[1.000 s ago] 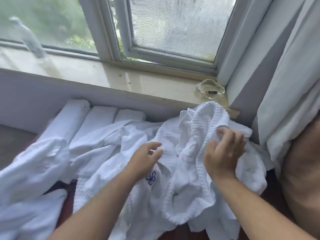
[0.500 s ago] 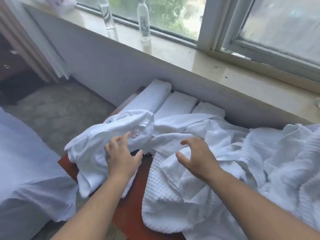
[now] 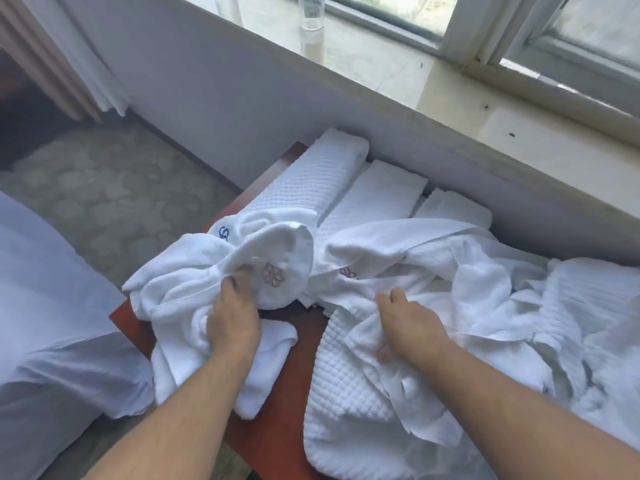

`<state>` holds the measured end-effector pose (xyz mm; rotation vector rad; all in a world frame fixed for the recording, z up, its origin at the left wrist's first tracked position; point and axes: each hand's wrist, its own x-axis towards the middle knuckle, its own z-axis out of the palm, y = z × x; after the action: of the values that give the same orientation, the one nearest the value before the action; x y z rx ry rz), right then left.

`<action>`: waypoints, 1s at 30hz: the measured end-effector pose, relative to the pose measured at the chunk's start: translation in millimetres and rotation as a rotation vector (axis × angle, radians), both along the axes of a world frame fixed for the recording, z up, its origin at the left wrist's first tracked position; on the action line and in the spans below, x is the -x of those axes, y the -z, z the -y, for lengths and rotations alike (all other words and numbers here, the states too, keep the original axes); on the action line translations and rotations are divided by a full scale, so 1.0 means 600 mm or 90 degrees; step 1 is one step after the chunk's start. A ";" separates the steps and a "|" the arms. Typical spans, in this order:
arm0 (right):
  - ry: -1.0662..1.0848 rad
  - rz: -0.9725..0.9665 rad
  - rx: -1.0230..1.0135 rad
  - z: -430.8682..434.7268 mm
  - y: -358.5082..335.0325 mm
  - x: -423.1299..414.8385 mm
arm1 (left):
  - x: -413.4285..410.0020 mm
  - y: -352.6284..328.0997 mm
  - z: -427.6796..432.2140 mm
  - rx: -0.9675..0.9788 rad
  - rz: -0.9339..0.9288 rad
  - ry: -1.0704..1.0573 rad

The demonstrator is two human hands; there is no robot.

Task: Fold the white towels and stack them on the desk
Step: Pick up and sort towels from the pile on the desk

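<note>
Head view, person standing at a red-brown desk [image 3: 277, 424] set against the wall below a window sill [image 3: 381, 67]. The left hand [image 3: 232, 323] lies on a crumpled white towel [image 3: 180, 289] at the desk's left corner, its fingers curled into the cloth and gripping a bunched fold just beside a pale embroidered flower [image 3: 274, 274]. The right hand [image 3: 412, 327] rests on the loose pile of white towels [image 3: 485, 306] covering the right part of the desk; its fingers bend down into the fabric, though whether they actually pinch it cannot be told. A strip of bare desk separates the two hands. The crumpled towel has no clear long axis; one end hangs over the near-left desk edge. Beyond both hands, three folded towels [image 3: 374, 195] lie side by side, touching, with long axes running from the wall toward the person, tilted slightly leftward. A quilted towel [image 3: 346, 386] lies flat under the right forearm. Two clear bottles [image 3: 311, 19] stand on the sill; a white-covered bed [image 3: 45, 306] lies to the left.
</note>
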<state>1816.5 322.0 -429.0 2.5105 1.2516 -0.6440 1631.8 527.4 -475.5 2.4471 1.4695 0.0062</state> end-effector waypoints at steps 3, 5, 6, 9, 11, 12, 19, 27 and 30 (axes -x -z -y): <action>-0.049 0.006 0.042 -0.007 -0.004 0.008 | 0.012 -0.002 -0.008 0.076 0.084 -0.022; -0.086 0.018 0.067 -0.007 -0.005 0.013 | 0.015 -0.010 0.008 0.078 0.087 0.017; -0.104 0.025 0.075 -0.005 -0.006 0.016 | 0.016 -0.014 0.020 0.081 0.095 0.037; -0.093 0.022 0.013 0.017 -0.016 0.025 | 0.019 -0.035 0.069 0.201 0.205 0.012; -0.022 0.003 -0.089 0.039 -0.030 0.022 | 0.013 -0.053 0.108 0.336 0.262 -0.008; 0.032 -0.011 -0.154 0.053 -0.042 0.019 | 0.009 -0.063 0.131 0.408 0.298 -0.013; 0.525 -0.168 -0.677 0.180 -0.173 -0.026 | -0.067 -0.180 0.268 0.608 0.517 0.087; 0.797 0.079 -1.043 0.427 -0.312 -0.073 | -0.225 -0.323 0.480 0.709 0.597 0.334; 0.865 0.285 -1.133 0.514 -0.350 -0.082 | -0.299 -0.373 0.585 0.816 0.611 0.397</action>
<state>1865.7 13.7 -218.8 4.0248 -0.8588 1.6449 1810.9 176.2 -252.0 1.3196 0.0872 0.0711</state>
